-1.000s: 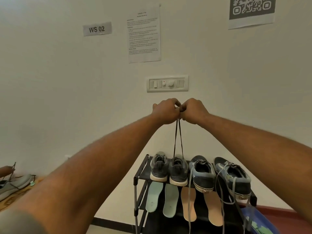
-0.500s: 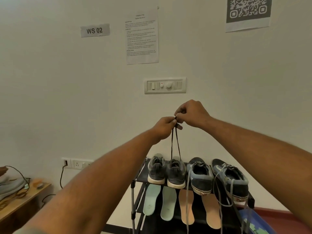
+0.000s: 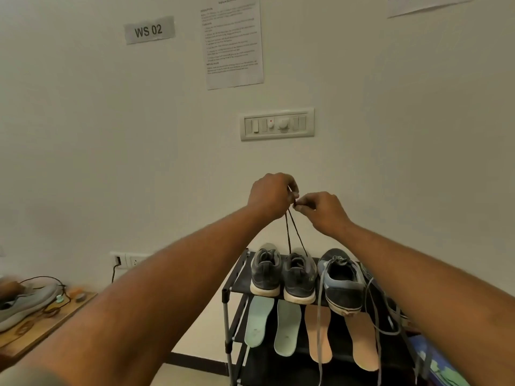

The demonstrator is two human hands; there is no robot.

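A pale wall [image 3: 111, 149] fills most of the view, with a printed sheet [image 3: 232, 43], a switch plate [image 3: 277, 124] and a "WS 02" label [image 3: 149, 30] on it. At its foot stands a black rack [image 3: 240, 277].

The rack's top shelf holds a row of shoes with their heels toward the front edge. The left grey shoe [image 3: 264, 274] touches the right grey shoe [image 3: 299, 278], and a dark blue shoe [image 3: 341, 285] stands just beside them. Another shoe is largely hidden behind the right forearm. Insoles stick out from under the shoes and hang down over the shelf's front edge: two green insoles [image 3: 257, 321] below the grey pair and two tan insoles [image 3: 319, 332] below the blue one. Pale laces [image 3: 320, 316] from the blue shoe dangle past the same edge.

A blue box [image 3: 434, 363] sits low at the right, its contents too blurred to tell. Well apart to the left, a wooden table [image 3: 41, 330] carries a light grey shoe [image 3: 25, 305] and a dark cable [image 3: 44, 280].

Between the rack's top and the switch plate the wall is bare, and the hands are held up in front of it, above the grey pair. The left hand [image 3: 271, 196] and the right hand [image 3: 323, 210] sit close together, fingertips almost meeting, each pinching the upper end of a dark lace [image 3: 288, 235]. The lace drops from them in two strands to the right grey shoe.
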